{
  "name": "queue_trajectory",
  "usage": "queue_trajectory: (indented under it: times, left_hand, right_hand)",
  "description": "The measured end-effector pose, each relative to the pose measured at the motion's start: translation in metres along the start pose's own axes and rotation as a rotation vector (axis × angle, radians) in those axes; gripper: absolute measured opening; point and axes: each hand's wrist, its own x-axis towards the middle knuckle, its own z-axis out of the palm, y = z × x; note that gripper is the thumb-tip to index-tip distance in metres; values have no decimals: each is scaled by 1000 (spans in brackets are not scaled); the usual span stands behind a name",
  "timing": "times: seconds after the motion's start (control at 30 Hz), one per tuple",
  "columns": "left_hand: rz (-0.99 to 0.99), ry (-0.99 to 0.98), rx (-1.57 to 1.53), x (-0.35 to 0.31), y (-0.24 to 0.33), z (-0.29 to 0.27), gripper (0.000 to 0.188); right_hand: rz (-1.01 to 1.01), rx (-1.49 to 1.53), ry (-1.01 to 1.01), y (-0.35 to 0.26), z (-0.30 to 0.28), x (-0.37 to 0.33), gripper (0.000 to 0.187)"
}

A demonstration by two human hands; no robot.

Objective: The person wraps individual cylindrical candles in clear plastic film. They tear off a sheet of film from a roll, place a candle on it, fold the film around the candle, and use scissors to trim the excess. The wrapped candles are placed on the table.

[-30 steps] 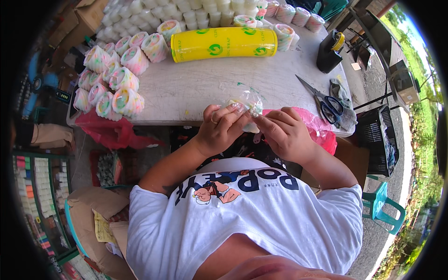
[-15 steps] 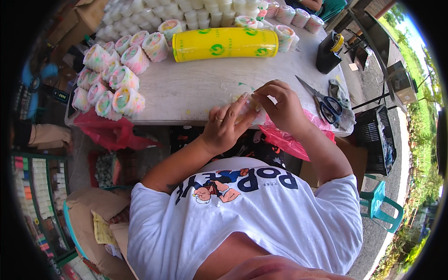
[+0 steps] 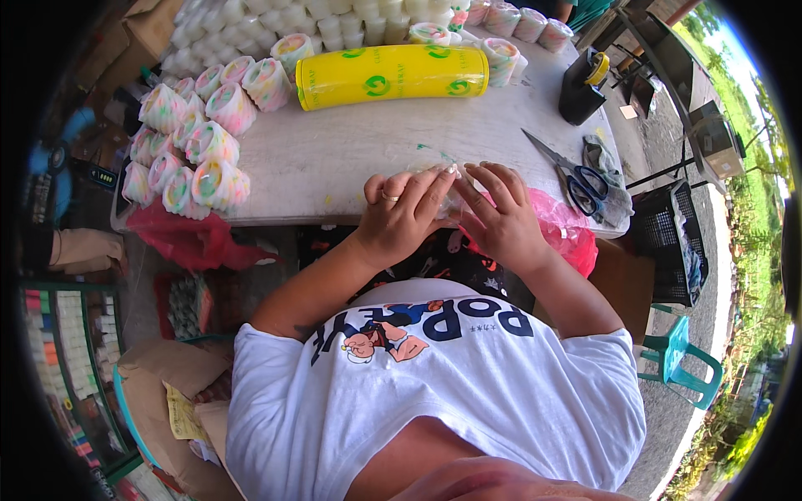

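Observation:
Close to the table's front edge, my left hand (image 3: 399, 209) and my right hand (image 3: 503, 209) meet over a small translucent bundle in clear plastic film (image 3: 452, 205). My hands cover most of it, so its contents are hard to make out. The left fingers curl over its left side, with a ring on one of them. Against its other side press the bent right fingers, their tips near the left fingertips. Under and beyond the right hand lies a pink plastic bag (image 3: 568, 234).
A yellow roll of cling wrap (image 3: 393, 77) lies across the table (image 3: 334, 159). Wrapped multicoloured cups (image 3: 213, 142) are piled left, with stacked translucent containers (image 3: 251, 37) behind. Scissors (image 3: 572, 171) and a grey cloth (image 3: 614, 192) lie right, near a black holder (image 3: 583, 88).
My right hand has come down from a raised pinch and now lies against the bundle with its fingers lower. The left hand stays at the bundle. The whole view has shifted slightly.

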Motion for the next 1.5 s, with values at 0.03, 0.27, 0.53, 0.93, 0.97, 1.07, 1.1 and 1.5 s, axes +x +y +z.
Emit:
queue_trajectory:
  times: [0.03,0.27,0.53,0.93,0.97,1.07,1.1,1.5]
  left_hand:
    - [-12,2,-38,5,-1,0,46]
    - [-49,-35,-421,14,-15,15,53]
    - [-39,-2,-315,17,-10,19,63]
    - [55,-30,-141,15,-8,19,33]
    - [66,-33,-135,16,-7,20,31]
    - [88,-49,-83,17,-6,20,29]
    - [94,-54,-90,16,-5,20,27]
    - [85,29,-184,13,-5,23,39]
  right_hand:
    - [-8,-41,10,4,0,-2,51]
    - [19,3,142,19,16,-7,54]
    - [274,296,300,14,13,-7,43]
    - [779,288,600,161,-53,2,34]
    - [889,281,651,195,-57,-3,40]
    - [1182,350,544,254,-69,-2,55]
    - [1271,386,461,265,-71,2,60]
    - [1268,608,592,307,-22,8,39]
